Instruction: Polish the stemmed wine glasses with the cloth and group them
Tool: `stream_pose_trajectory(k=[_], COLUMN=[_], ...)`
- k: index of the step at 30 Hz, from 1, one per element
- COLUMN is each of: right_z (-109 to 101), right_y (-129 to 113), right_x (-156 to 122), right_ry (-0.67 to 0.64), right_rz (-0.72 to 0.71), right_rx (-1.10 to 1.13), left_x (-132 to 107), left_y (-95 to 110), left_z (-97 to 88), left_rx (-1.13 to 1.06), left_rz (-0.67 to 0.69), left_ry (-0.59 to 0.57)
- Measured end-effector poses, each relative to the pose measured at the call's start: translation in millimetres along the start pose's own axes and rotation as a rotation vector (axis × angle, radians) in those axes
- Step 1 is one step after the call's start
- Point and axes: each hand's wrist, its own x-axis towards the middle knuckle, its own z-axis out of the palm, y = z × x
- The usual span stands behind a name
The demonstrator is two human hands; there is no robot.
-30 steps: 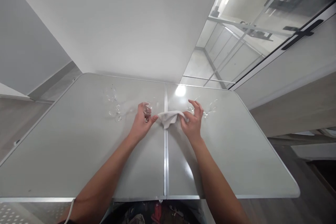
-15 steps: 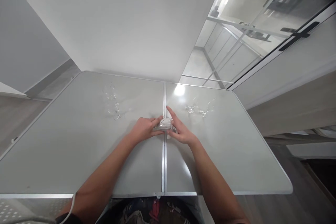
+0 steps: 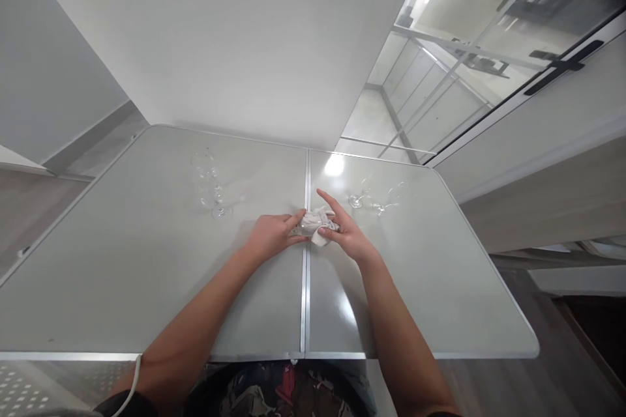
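Observation:
Over the table's centre seam, my left hand [image 3: 272, 236] is closed around one end of a clear drinking glass [image 3: 304, 224], which lies roughly sideways. A crumpled white cloth [image 3: 320, 238] fills and pokes out of its right end. My right hand [image 3: 353, 236] pinches that cloth between thumb and fingers, while its index finger stretches up and away. The glass's foot and stem are hidden or too faint to make out.
Several clear stemmed glasses [image 3: 218, 210] stand on the left half of the grey-white folding table [image 3: 122, 254]. Two more, including a near one [image 3: 356, 201], stand on the right half. A white wall panel [image 3: 235, 45] rises behind; a glazed door [image 3: 440, 78] is at right.
The cloth has shifted and shows more outside the glass, hanging lower at its right end. My right hand has moved slightly right; my left hand stays nearly in place.

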Motion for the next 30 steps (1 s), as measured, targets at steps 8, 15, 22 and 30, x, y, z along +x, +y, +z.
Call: stream_pose_trajectory(k=[8, 15, 22, 30], right_z=[-6, -20, -25, -27], right_y=[0, 14, 10, 16], right_x=[0, 2, -2, -1], right_ry=[-0.141, 0.074, -0.13, 0.158], right_rz=[-0.232, -0.262, -0.236, -0.294], right_rx=[-0.32, -0.424, -0.419, -0.333], left_x=[2, -2, -6, -6], left_y=[12, -4, -18, -19], left_z=[-8.0, 13.8, 19.6, 26.4], left_rx=[-0.087, 0.402, 0.721, 0.852], left_rz=[-0.121, 0.011, 0.19, 0.281], left_ry=[-0.274, -0.075, -0.121, 0.065])
